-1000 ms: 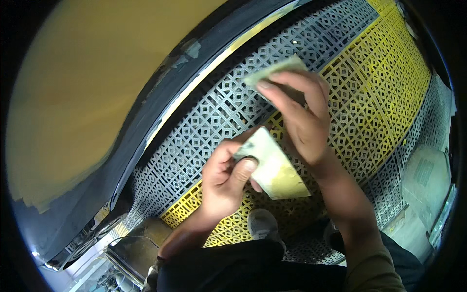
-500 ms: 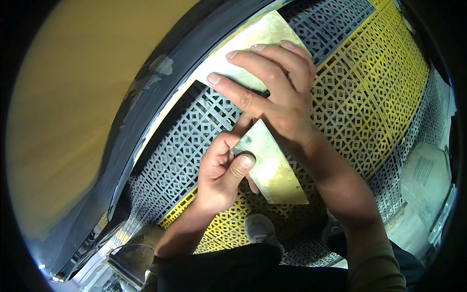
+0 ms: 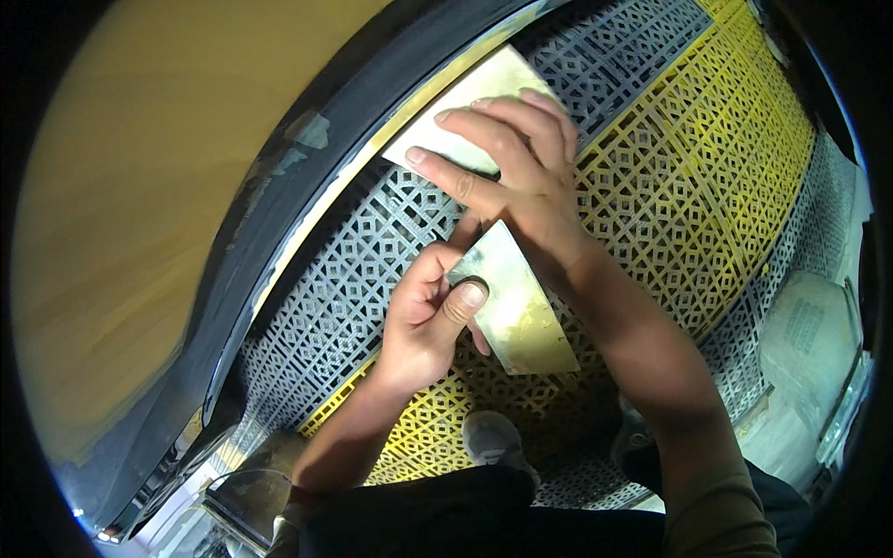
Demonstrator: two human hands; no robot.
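My left hand (image 3: 419, 325) is closed on a thin, flat metal putty spreader (image 3: 526, 312), its thumb pressed on the upper face. Yellowish putty is smeared across that blade, thickest toward the lower end. My right hand (image 3: 526, 163) grips a second, wider putty spreader (image 3: 465, 93), fingers fanned over its top face and the thumb hidden underneath. The long edge of this wider blade lies along the pale yellow, putty-coated rim (image 3: 358, 163) of a vehicle panel. From this angle I cannot tell whether it touches the rim.
The large tan-and-black vehicle panel (image 3: 139, 205) curves down the left side, with a pale chipped patch (image 3: 307, 132). Grey and yellow grid flooring (image 3: 688, 186) lies below. A cloudy plastic-wrapped object (image 3: 809, 325) stands at the right; a dark container (image 3: 246, 502) sits at the lower left.
The wider spreader and my right hand have shifted slightly down and left, and more of the yellow rim shows beside the blade. The smaller spreader has risen a little.
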